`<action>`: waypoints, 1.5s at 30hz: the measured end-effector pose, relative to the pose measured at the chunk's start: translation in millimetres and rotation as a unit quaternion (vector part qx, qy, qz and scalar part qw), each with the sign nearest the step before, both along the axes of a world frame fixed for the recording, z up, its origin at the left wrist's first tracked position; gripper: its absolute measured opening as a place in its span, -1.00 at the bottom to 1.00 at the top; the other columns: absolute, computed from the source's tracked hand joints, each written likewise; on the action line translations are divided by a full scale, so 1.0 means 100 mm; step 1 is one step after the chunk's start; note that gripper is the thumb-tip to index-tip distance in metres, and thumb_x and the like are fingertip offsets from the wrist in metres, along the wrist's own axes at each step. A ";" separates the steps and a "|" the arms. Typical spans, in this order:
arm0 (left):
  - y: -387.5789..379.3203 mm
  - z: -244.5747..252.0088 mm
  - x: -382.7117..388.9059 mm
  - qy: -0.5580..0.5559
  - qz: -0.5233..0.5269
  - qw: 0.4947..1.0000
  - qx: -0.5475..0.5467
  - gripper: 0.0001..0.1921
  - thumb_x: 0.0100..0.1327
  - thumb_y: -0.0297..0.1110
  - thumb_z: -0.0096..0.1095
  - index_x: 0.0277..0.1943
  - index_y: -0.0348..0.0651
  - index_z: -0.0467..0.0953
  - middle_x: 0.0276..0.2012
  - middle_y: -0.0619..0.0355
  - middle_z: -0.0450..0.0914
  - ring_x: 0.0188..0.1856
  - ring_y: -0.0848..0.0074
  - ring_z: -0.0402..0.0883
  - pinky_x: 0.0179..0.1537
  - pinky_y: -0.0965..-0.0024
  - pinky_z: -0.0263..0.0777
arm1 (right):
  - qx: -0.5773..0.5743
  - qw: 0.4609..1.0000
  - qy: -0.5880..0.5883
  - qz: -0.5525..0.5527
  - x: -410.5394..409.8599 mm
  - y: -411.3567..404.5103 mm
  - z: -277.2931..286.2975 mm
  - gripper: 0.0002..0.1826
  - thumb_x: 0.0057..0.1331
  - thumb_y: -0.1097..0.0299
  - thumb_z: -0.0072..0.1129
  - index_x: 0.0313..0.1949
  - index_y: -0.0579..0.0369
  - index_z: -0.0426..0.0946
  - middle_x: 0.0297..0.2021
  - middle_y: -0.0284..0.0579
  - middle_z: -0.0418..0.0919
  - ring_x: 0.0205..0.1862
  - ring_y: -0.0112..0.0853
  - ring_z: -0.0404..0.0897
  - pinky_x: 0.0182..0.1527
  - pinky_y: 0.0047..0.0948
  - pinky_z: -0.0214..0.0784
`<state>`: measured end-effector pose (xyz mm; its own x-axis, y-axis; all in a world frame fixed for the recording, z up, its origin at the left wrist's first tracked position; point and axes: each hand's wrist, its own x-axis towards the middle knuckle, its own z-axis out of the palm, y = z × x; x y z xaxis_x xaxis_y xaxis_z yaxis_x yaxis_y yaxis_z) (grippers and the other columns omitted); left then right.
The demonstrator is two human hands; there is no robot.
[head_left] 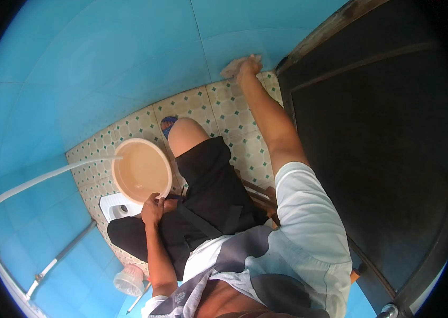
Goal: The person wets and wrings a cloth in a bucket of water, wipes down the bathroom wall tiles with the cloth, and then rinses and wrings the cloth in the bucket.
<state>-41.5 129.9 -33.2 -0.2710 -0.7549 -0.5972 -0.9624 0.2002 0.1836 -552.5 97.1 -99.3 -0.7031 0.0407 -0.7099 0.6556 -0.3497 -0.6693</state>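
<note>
My right hand (250, 67) is stretched far out, pressing a pale cloth (232, 69) against the blue tiled wall (128, 51) just above the floor, beside the door. My left hand (153, 208) rests at the near rim of a peach-coloured plastic basin (117, 169), its fingers touching the rim. Cloudy water (142, 171) fills part of the basin. The end of a white hose (49, 175) reaches over the basin's left rim.
A white squat toilet (108, 206) lies beside the basin. A dark door (367, 139) stands at the right. A pipe (63, 254) runs along the left wall. A plastic basket (129, 280) sits at the lower left. The floor (188, 105) is patterned tile.
</note>
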 end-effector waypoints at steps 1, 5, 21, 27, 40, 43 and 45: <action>0.00 0.01 -0.05 0.000 -0.002 1.000 -0.001 -0.66 0.14 -0.14 0.18 -0.06 -0.07 0.52 -0.31 0.03 0.64 -0.20 0.19 0.60 -0.16 0.21 0.43 | 0.001 1.000 0.002 -0.004 -0.05 0.04 -0.11 -0.45 0.37 0.29 -0.16 0.30 0.03 -0.03 0.20 0.05 0.20 0.13 -0.12 0.33 0.08 -0.19 0.30; -0.02 -0.01 -0.05 0.005 0.000 1.000 0.006 -0.66 0.13 -0.14 0.19 -0.06 -0.07 0.53 -0.31 0.03 0.64 -0.20 0.19 0.60 -0.16 0.22 0.43 | 0.036 0.993 0.011 0.108 -0.34 0.15 -0.28 -0.44 0.37 0.27 -0.14 0.30 0.07 -0.01 0.24 0.01 0.15 0.22 -0.12 0.22 0.17 -0.01 0.12; -0.03 -0.08 0.03 -0.003 0.000 1.000 0.011 -0.67 0.13 -0.14 0.18 -0.08 -0.09 0.53 -0.27 -0.02 0.63 -0.17 0.16 0.60 -0.14 0.22 0.42 | -0.006 0.960 0.246 0.133 0.42 -0.13 0.47 -0.45 0.34 0.45 -0.24 0.28 0.12 -0.15 0.22 0.02 0.03 0.18 -0.20 0.17 0.22 -0.26 0.02; 0.00 -0.11 0.07 0.013 0.018 0.999 0.026 -0.66 0.12 -0.15 0.19 -0.08 -0.11 0.53 -0.28 -0.04 0.62 -0.17 0.14 0.59 -0.14 0.21 0.42 | 0.144 0.951 0.272 -0.033 -0.29 0.06 0.20 -0.56 0.35 0.41 -0.25 0.17 0.25 -0.03 0.11 0.12 0.18 0.16 -0.09 0.25 0.18 -0.18 0.14; 0.11 0.02 -0.15 0.043 -0.007 0.999 -0.006 -0.65 0.11 -0.19 0.17 -0.07 -0.15 0.50 -0.25 -0.07 0.61 -0.15 0.13 0.58 -0.11 0.18 0.41 | -0.136 0.794 0.165 0.569 0.62 -1.00 -0.87 -0.61 0.30 0.47 -0.39 0.06 0.43 0.18 0.07 0.13 0.24 0.16 -0.09 0.22 0.24 -0.12 0.06; 0.21 0.01 0.15 0.051 0.067 0.996 0.017 -0.67 0.09 -0.22 0.18 -0.09 -0.16 0.52 -0.26 -0.08 0.60 -0.15 0.11 0.57 -0.09 0.15 0.39 | -0.401 0.817 -0.338 0.239 1.69 -1.50 0.61 -0.63 0.29 0.50 -0.33 0.07 0.37 0.22 0.06 0.10 0.31 0.12 -0.14 0.28 0.18 -0.13 0.15; 0.19 -0.03 0.16 0.093 0.069 0.993 0.019 -0.67 0.10 -0.22 0.18 -0.10 -0.16 0.53 -0.28 -0.07 0.61 -0.16 0.12 0.57 -0.10 0.16 0.39 | -0.457 0.781 -0.323 0.278 1.77 -1.48 1.09 -0.64 0.30 0.49 -0.32 0.06 0.34 0.24 0.06 0.11 0.31 0.15 -0.14 0.26 0.20 -0.13 0.13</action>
<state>-25.0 149.3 -36.6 -0.2753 -0.7706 -0.5748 -0.9286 0.0585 0.3664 -375.9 -51.4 10.2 0.0854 -0.8748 -0.4769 0.9736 -0.0285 0.2265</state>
